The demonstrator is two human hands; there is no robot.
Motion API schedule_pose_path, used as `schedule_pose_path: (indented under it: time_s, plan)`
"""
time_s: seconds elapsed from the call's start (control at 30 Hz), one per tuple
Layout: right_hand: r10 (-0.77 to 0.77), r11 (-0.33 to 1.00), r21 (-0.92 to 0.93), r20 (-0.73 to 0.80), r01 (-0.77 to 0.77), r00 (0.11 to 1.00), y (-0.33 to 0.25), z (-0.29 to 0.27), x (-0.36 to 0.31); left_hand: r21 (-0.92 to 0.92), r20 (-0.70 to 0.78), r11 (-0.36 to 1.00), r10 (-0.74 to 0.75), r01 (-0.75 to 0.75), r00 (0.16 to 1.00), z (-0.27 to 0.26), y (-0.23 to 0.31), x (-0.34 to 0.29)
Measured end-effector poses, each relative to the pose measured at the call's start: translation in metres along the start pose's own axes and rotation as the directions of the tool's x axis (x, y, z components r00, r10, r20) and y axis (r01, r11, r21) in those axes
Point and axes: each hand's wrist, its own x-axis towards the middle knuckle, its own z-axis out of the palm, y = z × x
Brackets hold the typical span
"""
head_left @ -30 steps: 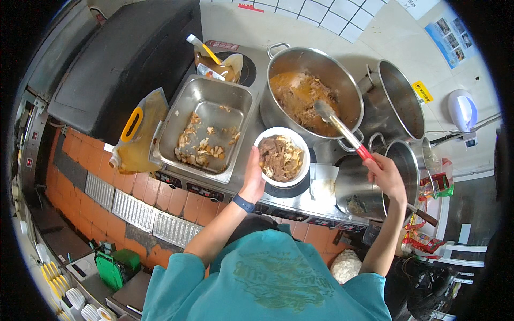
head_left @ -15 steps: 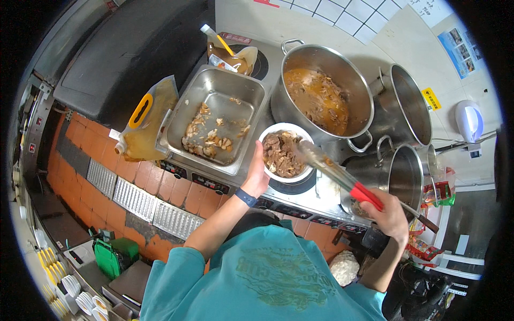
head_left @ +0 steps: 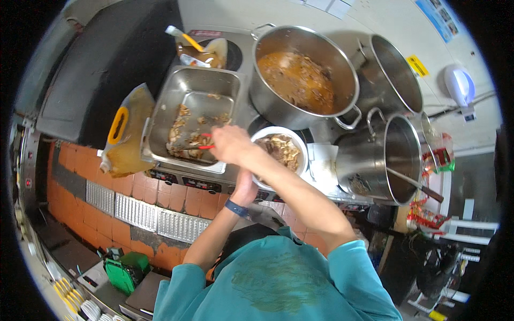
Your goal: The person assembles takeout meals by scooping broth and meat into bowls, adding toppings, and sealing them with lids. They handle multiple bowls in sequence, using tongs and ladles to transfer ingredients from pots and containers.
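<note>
As the right hand [head_left: 229,143] grips tongs [head_left: 205,147], a tray [head_left: 213,83] lies below.

A yellow-handled jug [head_left: 131,151] stands at the left edge of the counter [head_left: 331,185]; an amber container [head_left: 213,59], far-left corner; steel stockpots [head_left: 365,155], right end.

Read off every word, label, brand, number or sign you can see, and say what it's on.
I can quote none:
Yellow wall sticker: marks too small to read.
Blue wall poster: cut off, too small.
Label on the spouted pouch: blurred.
Reddish strip behind that pouch: too small.
Teal shirt: dark print, blurred.
Red packet: too small.
</note>
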Motion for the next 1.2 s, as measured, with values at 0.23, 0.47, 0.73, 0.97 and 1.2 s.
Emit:
schedule_pose_path:
  time_s: [0.23,0.47,0.73,0.97,1.2]
  plan:
    - [0.244,0.963,0.229,-0.506,-0.145,0.827,0.09,-0.091,-0.209,0.035,0.113,0.997,-0.079,0.076,0.99,0.006,-0.005,-0.017]
    - [0.569,0.258,-0.443,-0.649,-0.859,0.506,0.268,-0.192,-0.464,0.154,0.12,0.984,-0.109,0.09,0.987,0.027,-0.034,-0.03]
    - [0.801,0.543,-0.506,0.072,-0.67,0.594,0.362,-0.215,-0.507,0.106,0.159,0.994,-0.008,-0.009,0.987,0.091,-0.094,-0.051]
    - [0.499,0.615,0.362,0.509,-0.701,0.701,0.322,-0.183,-0.497,0.07,0.153,0.997,0.026,-0.037,0.988,0.117,-0.136,-0.073]
    - [0.54,0.469,0.415,0.563,-0.779,0.625,0.303,-0.167,-0.486,0.155,0.194,0.988,-0.027,-0.004,0.981,0.128,-0.145,-0.071]
